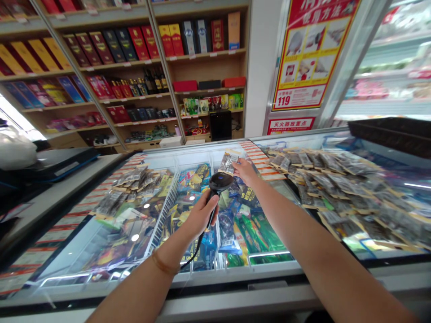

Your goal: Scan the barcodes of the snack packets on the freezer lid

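My left hand (pixel 204 210) is wrapped round the handle of a black barcode scanner (pixel 220 180), whose cord hangs down past my wrist. Just beyond the scanner's head, my right hand (pixel 245 172) pinches a small clear packet (pixel 228 162) with a pale top edge and dark contents. Both hands are above the glass top of a chest freezer. Similar packets lie in a heap (pixel 133 184) on the glass at left. A larger spread of such packets (pixel 336 175) covers the glass at right.
Inside the freezer (pixel 235 270) are bagged goods and a white wire divider (pixel 164 211). A dark tray (pixel 390 134) sits at the far right. Shelves (pixel 205 56) of boxes and bottles stand behind, beside a red poster (pixel 303 58). A dark flat device (pixel 63 163) is at left.
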Available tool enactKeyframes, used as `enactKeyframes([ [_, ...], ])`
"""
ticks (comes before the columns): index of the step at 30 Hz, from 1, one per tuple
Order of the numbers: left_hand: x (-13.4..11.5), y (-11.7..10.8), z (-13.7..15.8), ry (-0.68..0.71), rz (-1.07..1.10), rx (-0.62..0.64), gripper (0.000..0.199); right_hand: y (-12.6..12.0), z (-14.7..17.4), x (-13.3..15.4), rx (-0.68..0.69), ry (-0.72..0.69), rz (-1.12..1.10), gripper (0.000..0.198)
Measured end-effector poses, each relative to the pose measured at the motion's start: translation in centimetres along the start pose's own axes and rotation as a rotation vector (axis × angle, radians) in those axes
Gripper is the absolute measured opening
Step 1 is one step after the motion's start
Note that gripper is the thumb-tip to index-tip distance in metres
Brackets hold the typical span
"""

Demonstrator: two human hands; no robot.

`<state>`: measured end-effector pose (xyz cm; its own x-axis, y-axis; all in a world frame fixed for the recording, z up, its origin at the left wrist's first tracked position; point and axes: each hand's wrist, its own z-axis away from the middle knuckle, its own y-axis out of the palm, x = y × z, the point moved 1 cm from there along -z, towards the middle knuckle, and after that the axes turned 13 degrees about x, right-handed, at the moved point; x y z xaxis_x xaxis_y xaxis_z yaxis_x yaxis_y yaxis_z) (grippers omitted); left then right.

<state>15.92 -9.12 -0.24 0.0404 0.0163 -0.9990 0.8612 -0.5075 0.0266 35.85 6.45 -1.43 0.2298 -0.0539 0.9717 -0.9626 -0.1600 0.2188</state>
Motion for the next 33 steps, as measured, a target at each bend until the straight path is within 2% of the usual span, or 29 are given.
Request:
enactKeyframes([
  [8, -0.5, 0.2, 0.2, -0.009, -0.005, -0.01, 0.057, -0.5, -0.4, -0.7, -0.004, -0.014, 0.054, 0.02],
  [10, -0.6, 0.1, 0.3, 0.007, 0.003, -0.058, 0.057, -0.8, -0.5, -0.9, -0.035, -0.04, 0.118, 0.021],
  [13, -1.6, -0.7, 0.7, 0.045, 0.037, -0.182, 0.054, -0.9, -0.5, -1.0, -0.156, -0.075, 0.216, 0.02],
  [15, -2.9, -1.9, 1.4, 0.066, 0.076, -0.256, 0.054, -0.3, -0.3, -0.7, -0.204, -0.044, 0.284, 0.018],
  [17, -4.4, -3.6, 2.4, 0.086, 0.104, -0.311, 0.056, 1.2, 0.3, -0.1, -0.185, 0.031, 0.339, 0.018],
  [19, -6.0, -5.9, 4.0, 0.106, 0.099, -0.366, 0.058, 3.9, 1.0, 0.4, -0.106, 0.097, 0.365, 0.018],
  [21, -7.3, -8.4, 6.2, 0.122, 0.06, -0.441, 0.055, 7.8, 1.9, 0.6, 0.017, 0.138, 0.353, 0.017],
  [26, -8.9, -14.5, 12.8, 0.077, 0.018, -0.67, 0.047, 20.5, 3.3, -1.0, 0.332, 0.244, 0.286, 0.017],
  [30, -8.5, -17.4, 17.0, 0.066, 0.023, -0.75, 0.043, 28.8, 3.4, -3.9, 0.375, 0.287, 0.259, 0.027],
  [33, -7.9, -18.1, 18.9, 0.067, 0.039, -0.784, 0.043, 32.2, 2.9, -5.6, 0.35, 0.291, 0.283, 0.03],
])
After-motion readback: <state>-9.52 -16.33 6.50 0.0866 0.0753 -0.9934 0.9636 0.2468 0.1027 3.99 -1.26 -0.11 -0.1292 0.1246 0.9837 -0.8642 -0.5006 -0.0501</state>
